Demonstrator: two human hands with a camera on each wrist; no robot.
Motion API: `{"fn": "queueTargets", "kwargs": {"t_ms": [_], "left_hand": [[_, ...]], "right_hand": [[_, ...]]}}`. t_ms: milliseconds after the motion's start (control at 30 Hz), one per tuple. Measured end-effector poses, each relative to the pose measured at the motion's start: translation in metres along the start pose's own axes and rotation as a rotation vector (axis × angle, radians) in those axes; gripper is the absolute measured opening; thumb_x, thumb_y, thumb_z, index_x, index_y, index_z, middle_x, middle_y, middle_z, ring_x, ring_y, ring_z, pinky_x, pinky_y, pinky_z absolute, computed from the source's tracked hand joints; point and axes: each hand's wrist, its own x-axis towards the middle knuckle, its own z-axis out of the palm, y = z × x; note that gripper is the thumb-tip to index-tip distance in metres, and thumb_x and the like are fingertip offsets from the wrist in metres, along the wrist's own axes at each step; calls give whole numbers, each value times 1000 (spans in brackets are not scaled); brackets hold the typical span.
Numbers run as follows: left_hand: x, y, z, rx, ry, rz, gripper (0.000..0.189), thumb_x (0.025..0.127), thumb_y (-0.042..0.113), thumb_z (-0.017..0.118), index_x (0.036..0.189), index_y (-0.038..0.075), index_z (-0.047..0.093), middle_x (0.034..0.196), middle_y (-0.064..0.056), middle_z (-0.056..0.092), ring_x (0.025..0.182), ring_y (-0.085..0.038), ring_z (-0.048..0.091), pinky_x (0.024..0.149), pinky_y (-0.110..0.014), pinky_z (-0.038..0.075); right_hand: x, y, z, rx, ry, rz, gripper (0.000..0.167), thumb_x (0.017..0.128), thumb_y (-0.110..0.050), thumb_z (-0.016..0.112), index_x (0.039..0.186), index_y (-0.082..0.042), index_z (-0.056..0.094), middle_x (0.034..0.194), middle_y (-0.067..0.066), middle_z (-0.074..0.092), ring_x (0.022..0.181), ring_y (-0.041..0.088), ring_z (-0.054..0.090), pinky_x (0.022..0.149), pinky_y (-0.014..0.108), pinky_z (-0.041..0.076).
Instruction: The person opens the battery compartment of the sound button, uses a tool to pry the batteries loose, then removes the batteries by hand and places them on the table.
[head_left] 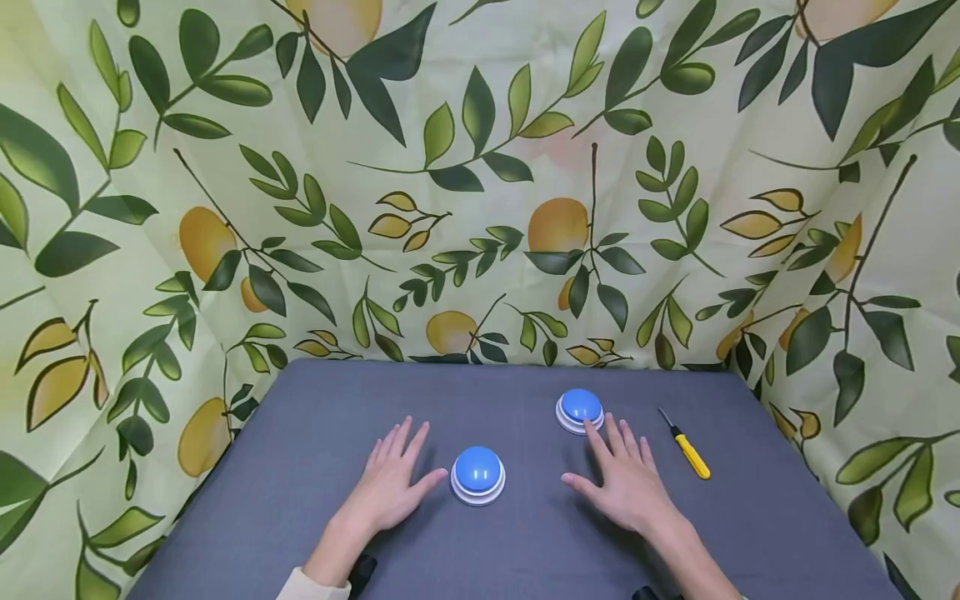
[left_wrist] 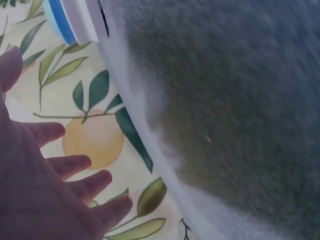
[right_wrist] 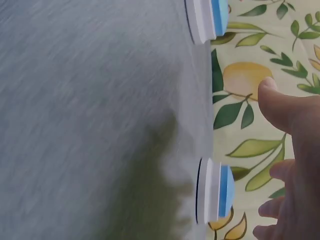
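Note:
Two blue push buttons with white round bases are on the dark cloth-covered table. The nearer push button (head_left: 477,475) sits between the hands, close to the left thumb tip. My left hand (head_left: 394,483) is spread above the table with straight fingers and holds nothing. Farther back on the right is the second push button (head_left: 581,407), whose front edge the right index fingertip overlaps in the head view. My right hand (head_left: 621,482) also has its fingers spread, with nothing in it. In the right wrist view that hand (right_wrist: 295,165) hovers above the table surface.
To the right of the right hand lies a screwdriver (head_left: 691,454) with a yellow and black handle, its shaft pointing back left. A leaf-and-fruit patterned cloth (head_left: 495,208) hangs behind the table (head_left: 420,383) and along both sides.

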Motion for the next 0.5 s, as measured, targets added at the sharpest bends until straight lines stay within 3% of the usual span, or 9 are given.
{"fn": "queueTargets", "kwargs": {"t_ms": [300,500], "left_hand": [[6,12,4,-190,-32,10,81,93,54,67,156,11,40,160,-19,34,146,-43,32,111,-66,29],[11,17,6,-367,-91,10,86,87,48,78,154,10,41,157,-17,37,143,-41,37,110,-64,33]], "right_hand": [[8,-23,3,152,-41,-88,89,91,-57,68,159,-11,34,162,25,26,149,47,21,118,64,17],[15,-35,11,234,-62,-141,87,90,-57,69,157,-11,38,161,21,32,149,42,26,116,62,25]]}}
